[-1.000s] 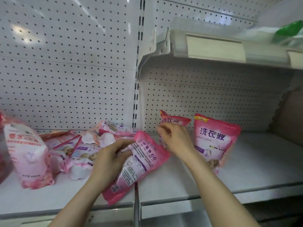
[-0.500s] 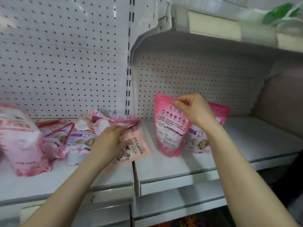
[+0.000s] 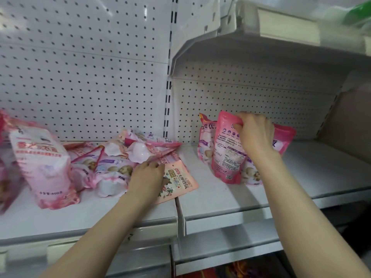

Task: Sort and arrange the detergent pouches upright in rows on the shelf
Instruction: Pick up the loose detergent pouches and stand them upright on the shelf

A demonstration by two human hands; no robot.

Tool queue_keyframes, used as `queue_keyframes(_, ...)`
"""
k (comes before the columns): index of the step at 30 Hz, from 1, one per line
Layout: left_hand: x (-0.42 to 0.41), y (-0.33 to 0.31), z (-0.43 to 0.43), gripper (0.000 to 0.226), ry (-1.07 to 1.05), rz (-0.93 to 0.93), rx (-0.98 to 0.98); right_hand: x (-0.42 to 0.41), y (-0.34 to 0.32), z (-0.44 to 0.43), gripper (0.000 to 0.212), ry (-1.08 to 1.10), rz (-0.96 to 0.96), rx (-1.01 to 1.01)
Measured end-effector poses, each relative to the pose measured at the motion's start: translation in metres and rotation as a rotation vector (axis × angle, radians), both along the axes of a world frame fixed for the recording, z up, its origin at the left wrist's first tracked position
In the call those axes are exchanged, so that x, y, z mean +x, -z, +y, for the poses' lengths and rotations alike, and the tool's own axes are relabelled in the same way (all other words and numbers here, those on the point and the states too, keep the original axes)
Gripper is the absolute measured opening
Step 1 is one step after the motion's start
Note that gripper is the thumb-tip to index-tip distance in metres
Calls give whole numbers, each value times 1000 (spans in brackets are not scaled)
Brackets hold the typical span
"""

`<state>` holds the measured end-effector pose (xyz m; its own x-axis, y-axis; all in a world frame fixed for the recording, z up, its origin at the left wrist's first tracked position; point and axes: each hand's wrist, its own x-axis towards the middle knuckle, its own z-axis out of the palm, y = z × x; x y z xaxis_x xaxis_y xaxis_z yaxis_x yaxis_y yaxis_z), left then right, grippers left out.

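Two hands work on the shelf [image 3: 321, 173]. Near, left of centre: the left hand [image 3: 147, 177] lies on the flat peach pouch [image 3: 178, 182], fingers bent over its left part; whether they pinch it cannot be told. Farther right: the right hand [image 3: 255, 135] clasps the top edge of the upright pink pouch [image 3: 226, 155], fingers curled over it. Just behind stand a second pouch [image 3: 204, 145] and a third pouch [image 3: 286, 137]. A jumbled pile [image 3: 112, 165] lies far left.

A white pegboard back panel [image 3: 80, 77] rises behind, split by a slotted metal upright [image 3: 167, 109]. An upper shelf [image 3: 261, 51] overhangs the right bay, casting shade beneath.
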<state>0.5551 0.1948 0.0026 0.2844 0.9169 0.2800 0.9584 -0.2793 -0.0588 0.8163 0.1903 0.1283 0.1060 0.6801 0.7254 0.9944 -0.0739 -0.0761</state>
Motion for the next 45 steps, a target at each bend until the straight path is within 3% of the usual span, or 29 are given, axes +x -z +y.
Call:
queue_keyframes(7,2,-2,0,36,57,-272,-51,-3,-1,-2,33,84,-108,-13)
queue_keyframes(11,1,-5,-7,38,82,-543,17,-19,9,-18,27,-99,-117,215)
queue_keyframes(13,4,-9,-12,36,106,-727,36,-35,26,-28,26,-316,35,176)
queue_keyframes(15,8,-16,-16,32,124,-938,16,-50,44,-35,31,-474,319,-79)
queue_keyframes(17,14,-22,-21,36,144,-1029,31,-59,57,-34,31,-582,581,-318)
queue_keyframes(19,18,-26,-26,38,170,-1033,40,-62,61,-29,19,-623,724,-387)
queue_keyframes(22,15,-31,-29,37,173,-1028,27,-58,53,-23,11,-600,721,-358)
queue_keyframes(28,-19,-37,-25,39,82,-772,260,-38,30,-5,15,-430,463,-240)
queue_keyframes(33,-46,-43,-12,48,-44,-548,231,-38,38,7,23,-336,290,-218)
queue_keyframes(36,-45,-43,-1,56,-75,-439,175,-40,49,8,29,-295,135,-105)
queue_keyframes(41,-34,-38,16,63,-63,-356,127,-39,57,5,57,-261,1,-42)
queue_keyframes(45,-34,-34,27,62,-87,-288,112,-41,53,5,55,-175,-79,-59)
